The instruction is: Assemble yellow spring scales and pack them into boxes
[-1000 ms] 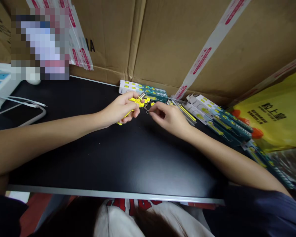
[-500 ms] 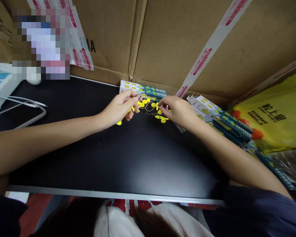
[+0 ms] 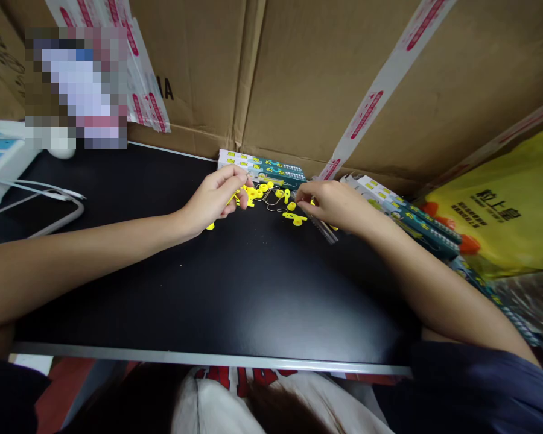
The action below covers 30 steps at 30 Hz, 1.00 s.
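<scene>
My left hand (image 3: 221, 196) is closed above the black table, its thumb and forefinger pinched on something too small to make out. Under and beside it are several small yellow plastic pieces (image 3: 266, 187). Thin bent metal hooks (image 3: 271, 204) lie among them. My right hand (image 3: 328, 204) is over the near end of some clear tubes (image 3: 326, 231), its fingers bent; what they hold, if anything, is hidden. Between the hands, a yellow piece (image 3: 294, 218) rests on the table.
Printed boxes (image 3: 253, 161) lie at the table's back edge, and more boxes (image 3: 407, 220) are at the right. A yellow bag (image 3: 484, 205) stands beyond them. White cables (image 3: 67, 194) and a power strip (image 3: 4, 154) are at the left. Large cardboard (image 3: 321, 78) rises behind.
My left hand has drawn slightly left. My right hand has shifted a little right, off the yellow pieces and onto the clear tubes, which now show more.
</scene>
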Each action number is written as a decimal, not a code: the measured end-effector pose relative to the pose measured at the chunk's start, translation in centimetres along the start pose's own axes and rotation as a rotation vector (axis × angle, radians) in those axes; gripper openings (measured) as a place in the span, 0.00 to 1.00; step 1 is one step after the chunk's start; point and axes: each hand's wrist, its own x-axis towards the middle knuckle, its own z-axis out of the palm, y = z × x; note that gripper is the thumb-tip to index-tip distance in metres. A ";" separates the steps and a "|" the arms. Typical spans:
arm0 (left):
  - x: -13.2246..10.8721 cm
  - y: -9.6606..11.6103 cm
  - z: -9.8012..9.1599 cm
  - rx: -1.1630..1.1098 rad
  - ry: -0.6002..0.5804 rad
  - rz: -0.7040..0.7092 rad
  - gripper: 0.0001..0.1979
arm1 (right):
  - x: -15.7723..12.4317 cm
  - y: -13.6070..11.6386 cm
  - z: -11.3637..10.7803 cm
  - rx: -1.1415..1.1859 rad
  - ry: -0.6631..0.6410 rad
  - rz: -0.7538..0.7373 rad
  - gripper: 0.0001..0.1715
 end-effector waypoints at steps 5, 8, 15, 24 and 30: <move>0.0 0.2 0.0 -0.002 0.022 -0.017 0.06 | -0.1 0.9 -0.2 -0.010 -0.109 -0.026 0.08; -0.1 0.1 0.1 0.006 0.021 -0.036 0.06 | -0.1 1.1 0.1 -0.036 -0.138 -0.080 0.09; -0.5 -0.5 0.5 0.126 -0.104 0.079 0.05 | 0.0 0.4 0.8 -0.050 -0.157 -0.089 0.10; -0.9 -1.1 0.5 0.324 -0.153 0.184 0.06 | 0.3 0.3 1.5 -0.003 -0.101 -0.107 0.04; -1.1 -1.2 0.7 0.312 -0.142 0.201 0.04 | 0.3 -0.2 1.6 0.010 -0.096 -0.104 0.03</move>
